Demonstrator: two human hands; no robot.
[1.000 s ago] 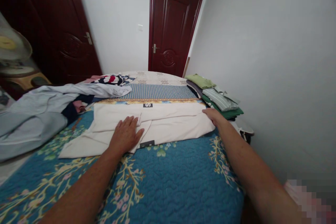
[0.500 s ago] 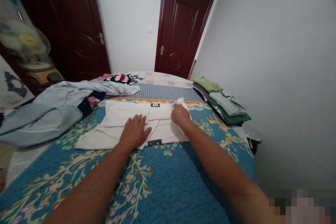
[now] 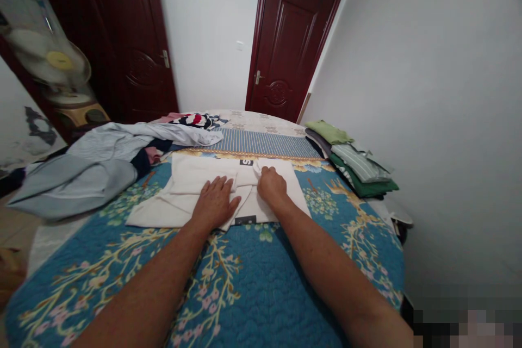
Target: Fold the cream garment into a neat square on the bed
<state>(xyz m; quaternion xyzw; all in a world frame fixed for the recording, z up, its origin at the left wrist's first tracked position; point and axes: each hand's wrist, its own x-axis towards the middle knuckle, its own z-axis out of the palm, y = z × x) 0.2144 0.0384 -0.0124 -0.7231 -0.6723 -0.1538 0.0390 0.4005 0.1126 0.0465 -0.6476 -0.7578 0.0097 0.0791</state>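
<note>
A cream garment (image 3: 190,176) with small black labels lies flat across the blue floral quilt (image 3: 261,288) of a bed. My left hand (image 3: 216,204) presses flat on its middle, fingers spread. My right hand (image 3: 271,186) sits just right of it with curled fingers gripping the garment's right edge, which is folded over toward the centre. The two hands are almost touching.
A stack of folded green and striped clothes (image 3: 354,166) sits at the bed's right edge by the white wall. A loose heap of grey and striped clothes (image 3: 101,155) covers the left side. A fan (image 3: 53,60) stands at left, dark red doors (image 3: 289,43) behind.
My right hand carried the garment's right end leftward, folding it over to the middle beside my left hand. My left hand stayed pressed in place. The view shifted slightly.
</note>
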